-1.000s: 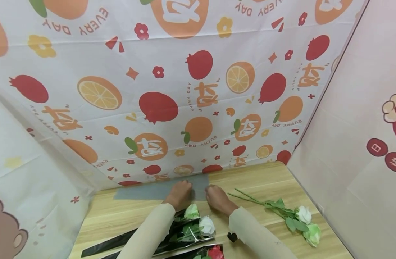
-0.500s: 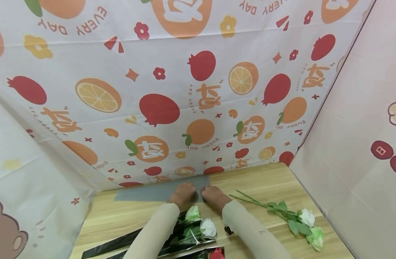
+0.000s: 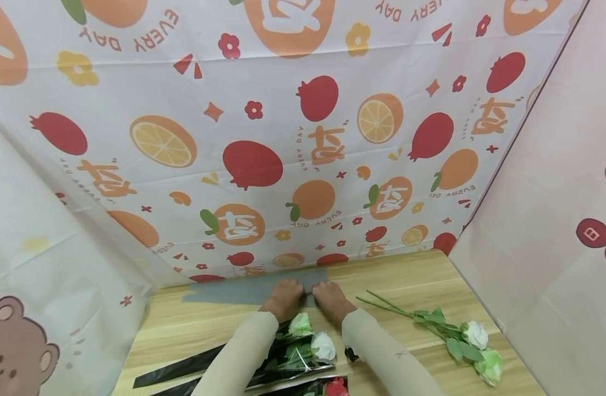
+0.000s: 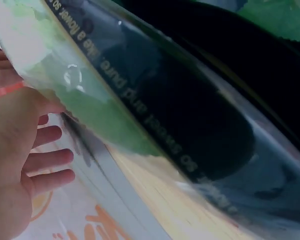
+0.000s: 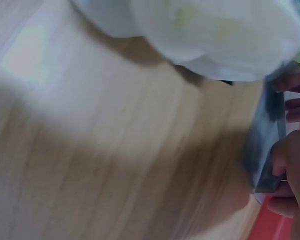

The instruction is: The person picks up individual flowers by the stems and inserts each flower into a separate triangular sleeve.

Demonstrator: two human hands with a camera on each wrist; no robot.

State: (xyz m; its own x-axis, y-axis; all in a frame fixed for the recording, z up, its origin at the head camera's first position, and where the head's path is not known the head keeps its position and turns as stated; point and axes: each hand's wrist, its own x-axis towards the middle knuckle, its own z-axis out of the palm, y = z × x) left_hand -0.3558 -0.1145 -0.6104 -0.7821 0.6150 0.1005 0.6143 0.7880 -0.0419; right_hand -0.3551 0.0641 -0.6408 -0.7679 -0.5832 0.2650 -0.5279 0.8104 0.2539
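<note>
A grey-blue plastic sheet lies along the back of the table. Its right end is between my hands. My right hand pinches its edge between thumb and fingers, as the right wrist view shows closely. Close beside it, my left hand holds the same end with thumb and index finger, while the other fingers stay extended in the left wrist view. Just in front of the left hand are a green-white rose and a white rose, wrapped in black and clear sleeves. The pinch point itself is partly hidden.
Black wrapper tails run out to the left under my left forearm. A wrapped red flower lies at the front edge. Unwrapped stems with a white rose and a pale green rose lie to the right. Fabric walls surround the table.
My hands have drawn closer together at the right end of the grey-blue sheet. The head view has shifted slightly. The flowers stay where they were.
</note>
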